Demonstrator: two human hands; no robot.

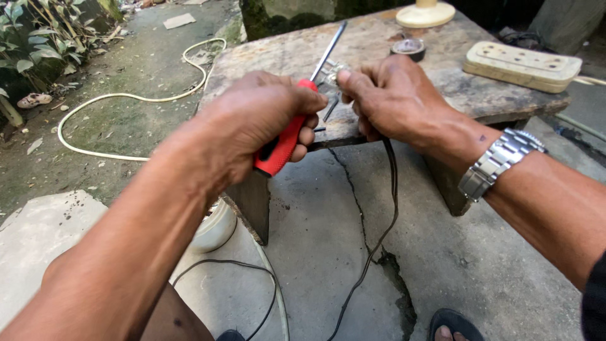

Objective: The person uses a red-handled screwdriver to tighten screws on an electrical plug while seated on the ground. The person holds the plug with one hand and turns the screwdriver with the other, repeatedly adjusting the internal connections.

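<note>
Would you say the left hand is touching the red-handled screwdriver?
Touching: the head view shows the left hand wrapped around the red-handled screwdriver.

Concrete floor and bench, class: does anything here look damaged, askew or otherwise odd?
Yes. A crack runs through the concrete floor below the right hand, widening into a dark gap. The stone bench is stained and worn. A white cable lies loose across the mossy ground.

Both arms stretched forward, left hand [252,129] curled in a tight fist, right hand [391,101] pinching with fingertips.
</note>
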